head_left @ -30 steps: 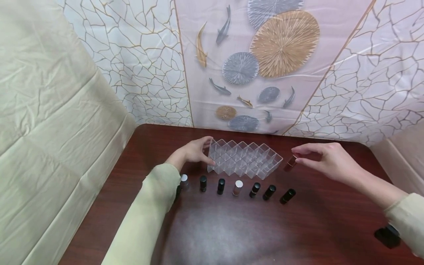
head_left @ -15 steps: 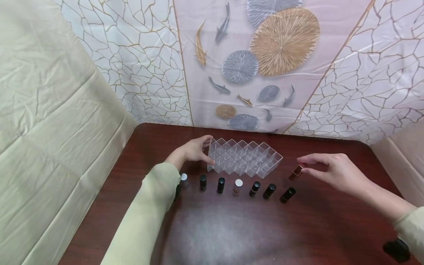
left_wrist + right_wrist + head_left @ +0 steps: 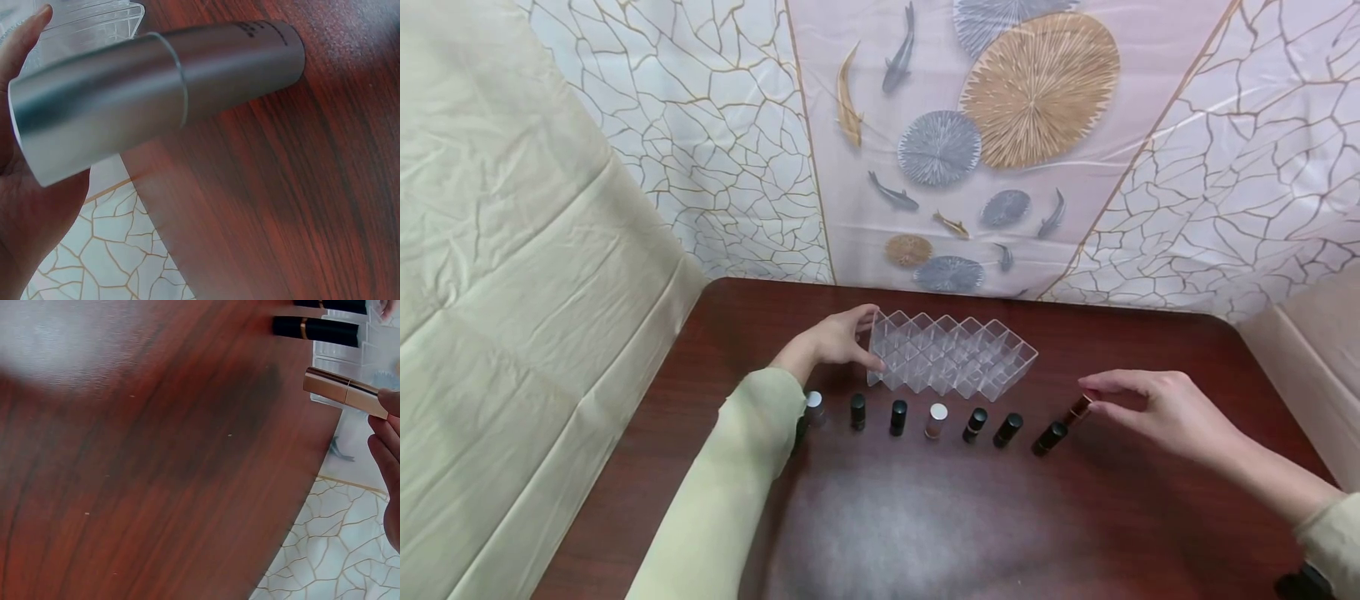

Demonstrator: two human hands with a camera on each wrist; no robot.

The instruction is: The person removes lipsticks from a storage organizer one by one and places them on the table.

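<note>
My left hand (image 3: pixel 835 337) holds the left end of a clear lipstick organizer (image 3: pixel 953 357), its thumb on the near side and the other fingers partly hidden behind. Diamond-shaped compartments fill the organizer. Between thumb and fingertips, my right hand (image 3: pixel 1168 414) pinches the top of a shiny rose-gold lipstick tube (image 3: pixel 344 392). That tube is just right of and behind a black lipstick (image 3: pixel 1049 437), the rightmost in a row. In the left wrist view a silver tube (image 3: pixel 156 94) stands close by my left hand.
The row along the organizer's near side also has black lipsticks, such as one at its left part (image 3: pixel 858 412), and a white-capped pinkish tube (image 3: pixel 936 422). Patterned cloth (image 3: pixel 737 167) hangs behind the dark red wooden table (image 3: pixel 880 525).
My right hand has brought the rose-gold lipstick toward the front and slightly right, from beside the organizer to near the row's right end. My left hand keeps its hold on the organizer.
</note>
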